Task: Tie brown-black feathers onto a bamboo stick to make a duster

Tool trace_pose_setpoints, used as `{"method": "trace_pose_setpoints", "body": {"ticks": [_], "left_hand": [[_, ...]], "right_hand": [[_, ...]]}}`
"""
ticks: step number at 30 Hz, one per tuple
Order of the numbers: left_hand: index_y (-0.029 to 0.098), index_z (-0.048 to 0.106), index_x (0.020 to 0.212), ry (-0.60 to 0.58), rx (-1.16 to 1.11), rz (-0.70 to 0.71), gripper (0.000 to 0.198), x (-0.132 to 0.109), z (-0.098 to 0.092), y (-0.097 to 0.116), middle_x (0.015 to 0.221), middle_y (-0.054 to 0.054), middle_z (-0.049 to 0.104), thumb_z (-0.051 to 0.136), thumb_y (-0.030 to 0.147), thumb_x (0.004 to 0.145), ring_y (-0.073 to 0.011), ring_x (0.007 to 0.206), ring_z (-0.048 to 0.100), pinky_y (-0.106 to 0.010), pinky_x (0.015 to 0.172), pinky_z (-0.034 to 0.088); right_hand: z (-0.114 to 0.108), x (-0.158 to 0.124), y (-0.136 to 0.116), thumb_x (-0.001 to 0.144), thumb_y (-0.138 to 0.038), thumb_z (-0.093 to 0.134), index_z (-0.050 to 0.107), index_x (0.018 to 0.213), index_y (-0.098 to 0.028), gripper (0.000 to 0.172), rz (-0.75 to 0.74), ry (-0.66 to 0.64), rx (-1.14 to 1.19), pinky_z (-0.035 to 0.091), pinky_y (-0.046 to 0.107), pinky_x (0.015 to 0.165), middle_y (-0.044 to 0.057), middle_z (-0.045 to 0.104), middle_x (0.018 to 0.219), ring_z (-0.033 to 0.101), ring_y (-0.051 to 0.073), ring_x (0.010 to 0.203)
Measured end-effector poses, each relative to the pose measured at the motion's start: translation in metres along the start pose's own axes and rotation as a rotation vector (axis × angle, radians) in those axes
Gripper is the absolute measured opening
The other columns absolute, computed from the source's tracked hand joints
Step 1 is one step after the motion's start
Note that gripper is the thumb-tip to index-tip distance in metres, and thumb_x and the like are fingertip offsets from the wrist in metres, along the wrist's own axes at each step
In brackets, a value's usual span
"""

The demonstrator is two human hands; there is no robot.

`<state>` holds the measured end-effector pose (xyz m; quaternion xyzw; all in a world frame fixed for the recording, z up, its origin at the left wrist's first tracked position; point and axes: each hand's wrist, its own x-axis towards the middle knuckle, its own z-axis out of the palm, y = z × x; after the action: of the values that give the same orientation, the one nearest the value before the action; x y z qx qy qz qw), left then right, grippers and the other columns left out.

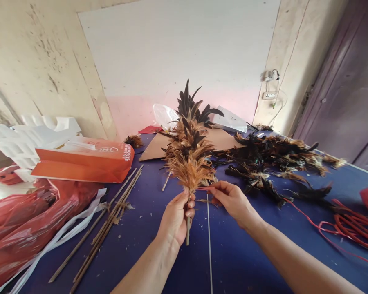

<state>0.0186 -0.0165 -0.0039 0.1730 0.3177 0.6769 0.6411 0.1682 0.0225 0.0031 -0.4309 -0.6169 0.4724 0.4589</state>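
Note:
My left hand (176,218) is closed round the thin stick of a feather duster (188,151), held upright over the blue table (233,253). Brown and black feathers cover the stick from my fingers upward. My right hand (230,198) pinches a red string (297,210) right at the base of the feathers, close to my left thumb. The string trails off to the right across the table to a loose red coil (355,230).
A string of loose brown and black feathers (276,159) lies at the right rear. Several bare sticks (110,216) lie at the left. An orange paper bag (86,161), red plastic bags (24,228), cardboard (155,149) and white foam pieces (27,136) crowd the left and back.

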Motion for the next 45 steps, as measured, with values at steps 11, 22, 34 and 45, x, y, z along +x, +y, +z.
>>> {"method": "trace_pose_setpoints", "body": {"ticks": [11, 22, 34, 45], "left_hand": [[0.008, 0.058, 0.067, -0.006, 0.0, -0.027, 0.01, 0.001, -0.001, -0.002, 0.063, -0.002, 0.052, 0.063, 0.013, 0.073, -0.0025, 0.046, 0.041, -0.009, 0.032, 0.027], [0.009, 0.059, 0.06, -0.01, 0.162, 0.077, 0.029, -0.001, 0.002, -0.006, 0.053, 0.002, 0.049, 0.078, 0.03, 0.055, -0.002, 0.042, 0.036, -0.011, 0.033, 0.023], [0.009, 0.06, 0.06, -0.006, 0.177, 0.125, 0.028, 0.001, -0.001, -0.007, 0.056, 0.001, 0.052, 0.078, 0.03, 0.056, -0.0029, 0.044, 0.038, -0.013, 0.034, 0.023], [0.008, 0.057, 0.059, 0.0, 0.082, 0.008, 0.019, 0.001, 0.001, -0.004, 0.06, -0.002, 0.052, 0.071, 0.019, 0.066, -0.0011, 0.043, 0.038, -0.01, 0.032, 0.024]], "right_hand": [[0.017, -0.005, 0.003, 0.068, -0.038, 0.067, 0.06, 0.071, -0.015, 0.024, -0.086, 0.03, 0.198, 0.039, 0.022, 0.055, -0.002, 0.054, 0.062, 0.045, 0.008, 0.055], [0.024, -0.019, 0.0, 0.078, -0.02, 0.058, 0.062, 0.069, -0.018, 0.01, -0.602, 0.06, -0.195, 0.045, 0.029, 0.08, 0.006, 0.057, 0.095, 0.055, 0.017, 0.09], [0.01, -0.008, -0.003, 0.082, -0.023, 0.055, 0.066, 0.079, -0.02, 0.012, -0.707, 0.064, -0.385, 0.046, 0.025, 0.065, 0.003, 0.063, 0.074, 0.058, 0.014, 0.07], [0.019, 0.005, 0.019, 0.077, -0.046, 0.055, 0.051, 0.071, -0.018, 0.029, -0.023, 0.064, 0.114, 0.026, 0.017, 0.032, -0.007, 0.046, 0.043, 0.035, 0.006, 0.033]]}}
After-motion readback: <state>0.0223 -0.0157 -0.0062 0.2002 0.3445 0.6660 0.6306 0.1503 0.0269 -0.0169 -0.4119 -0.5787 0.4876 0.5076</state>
